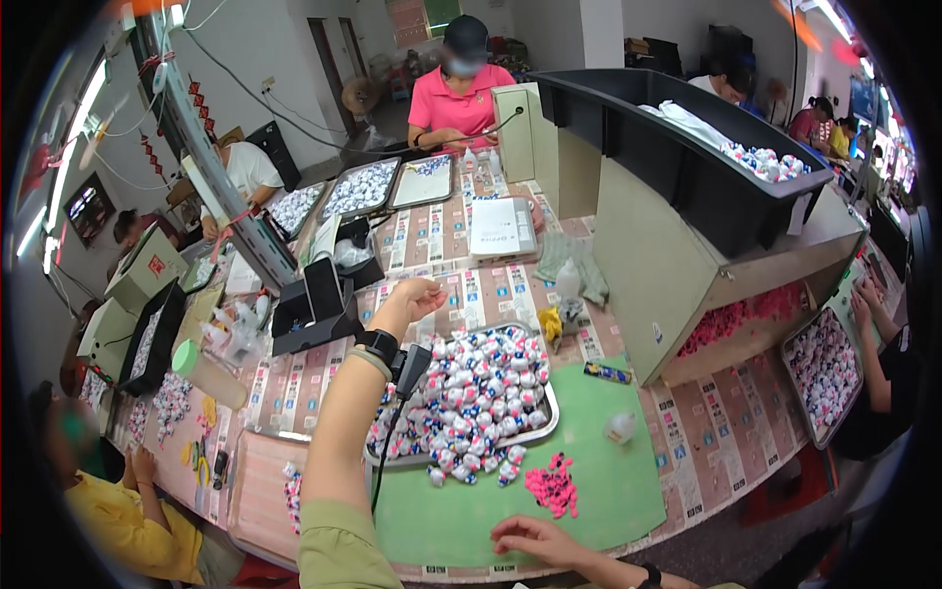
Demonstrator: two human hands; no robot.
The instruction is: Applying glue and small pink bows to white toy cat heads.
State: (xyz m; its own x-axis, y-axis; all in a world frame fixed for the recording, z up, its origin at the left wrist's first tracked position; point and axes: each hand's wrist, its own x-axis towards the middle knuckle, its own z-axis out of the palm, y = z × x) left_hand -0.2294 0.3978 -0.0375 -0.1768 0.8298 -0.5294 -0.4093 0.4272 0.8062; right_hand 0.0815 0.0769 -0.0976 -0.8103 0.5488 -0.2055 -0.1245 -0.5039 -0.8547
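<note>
So there's a metal tray [552,417] heaped with little white figures [476,388], all with blue and pink bits on them, sitting on a green mat [613,501] on the bench [702,432]. A few of the figures are off the tray's near edge, down on the mat. Just in front of them, a bit to the right, is a loose pile of small pink pieces [551,486], some with dark spots.

The left hand [418,296] is stretched out past the far left side of the tray, above the bench. Its fingers are half curled, and honestly I can't tell if they're closed on anything. That wrist has a black watch [379,342] on it, plus a dark gadget with a cable running down.

The right hand [535,538] is down at the near edge of the mat, closest to the pink pieces but apart from them. Fingers loosely bent, and again can't tell whether something's tucked in there.

Also around: a small clear bottle [620,428] on the mat right of the tray, a dark printed packet [607,373] near the mat's far edge, and a phone [323,288] propped in a black box left of the left hand.
</note>
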